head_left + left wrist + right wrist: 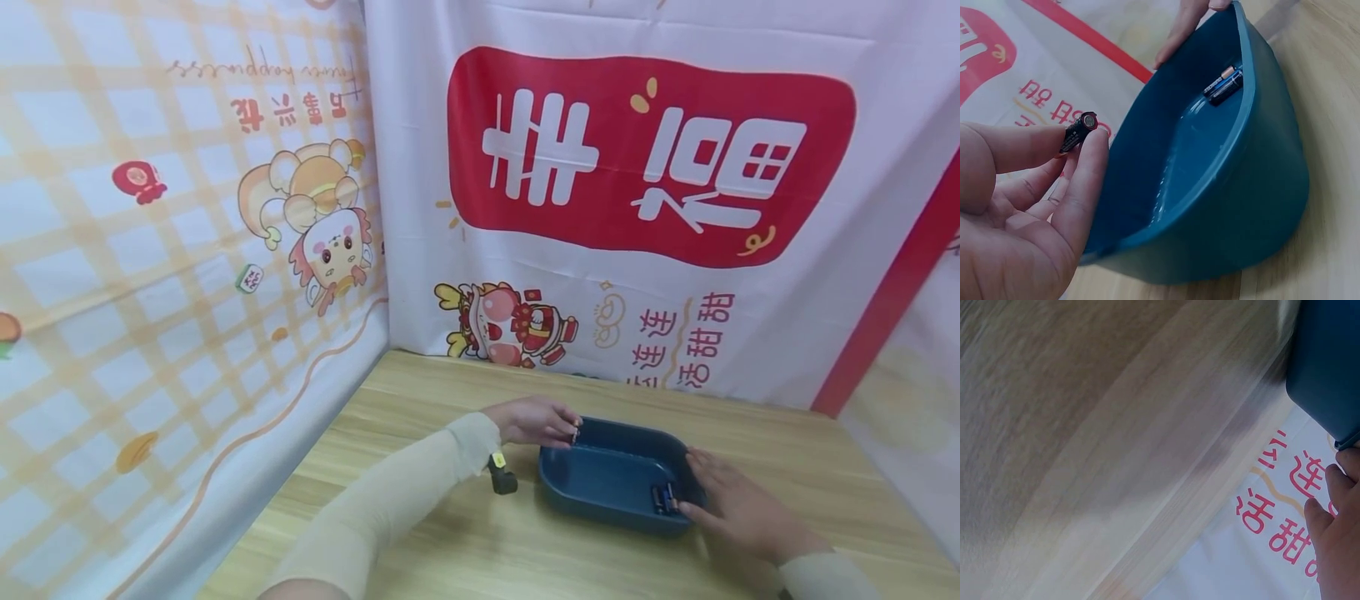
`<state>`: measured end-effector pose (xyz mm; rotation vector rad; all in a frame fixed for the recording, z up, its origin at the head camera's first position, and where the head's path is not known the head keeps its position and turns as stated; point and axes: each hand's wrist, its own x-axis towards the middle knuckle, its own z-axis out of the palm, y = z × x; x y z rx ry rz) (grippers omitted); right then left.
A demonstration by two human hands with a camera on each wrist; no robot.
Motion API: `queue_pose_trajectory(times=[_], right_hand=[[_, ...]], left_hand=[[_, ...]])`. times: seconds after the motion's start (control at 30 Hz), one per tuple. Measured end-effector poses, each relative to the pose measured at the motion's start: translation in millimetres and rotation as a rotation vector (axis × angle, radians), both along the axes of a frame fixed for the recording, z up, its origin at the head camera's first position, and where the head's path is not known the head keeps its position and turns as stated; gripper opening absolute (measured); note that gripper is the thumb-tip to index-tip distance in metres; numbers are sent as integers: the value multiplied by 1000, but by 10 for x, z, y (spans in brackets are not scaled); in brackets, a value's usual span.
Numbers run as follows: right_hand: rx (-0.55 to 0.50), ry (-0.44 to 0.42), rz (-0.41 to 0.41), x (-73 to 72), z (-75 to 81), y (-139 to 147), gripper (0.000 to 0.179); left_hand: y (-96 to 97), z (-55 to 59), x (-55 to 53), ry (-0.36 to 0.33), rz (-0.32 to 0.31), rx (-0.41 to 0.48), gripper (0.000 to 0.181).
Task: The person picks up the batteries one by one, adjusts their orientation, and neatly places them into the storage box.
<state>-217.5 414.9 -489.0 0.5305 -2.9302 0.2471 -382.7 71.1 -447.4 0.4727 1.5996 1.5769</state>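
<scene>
My left hand pinches a small dark battery between thumb and fingers, over the left end of a deep blue plastic basin. One flat end of that battery faces the left wrist camera. Two batteries lie side by side on the basin floor at its right end, one with a copper-coloured end. At that end my right hand grips the basin's rim, thumb and fingers spread across it. Only part of the right hand and a basin corner show in the right wrist view.
The basin stands on a light wood-grain table. Printed cloth hangs behind it and along the left side. A black device with a yellow tag sits at the left wrist, near the basin's left end.
</scene>
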Motion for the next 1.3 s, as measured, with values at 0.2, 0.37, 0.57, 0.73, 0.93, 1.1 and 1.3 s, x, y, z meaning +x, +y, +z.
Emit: queue_pose_trajectory(times=[0.2,0.37,0.57,0.73,0.93,1.1,1.3], right_hand=[[4,-4,-6,10,1,8,79],[5,-3,-9,13,4,2,79],[19,16,1,2,16,-23,79],[18,2,-12,1,15,-26,80],[24,3,-14,-46,-6,-7,81],[29,7,-12,-45,-6,-2,81],[29,-1,-16,-23,17,-5,81]], left_hand=[[208,-43,22,15,-20,-19,37],[374,-72,30,37,-15,-44,36],[549,-72,77,60,6,-82,28],[662,-84,117,60,1,-95,28],[790,-167,124,36,24,-101,24],[924,-295,130,25,25,-118,19],[1056,-354,233,55,25,-197,14]])
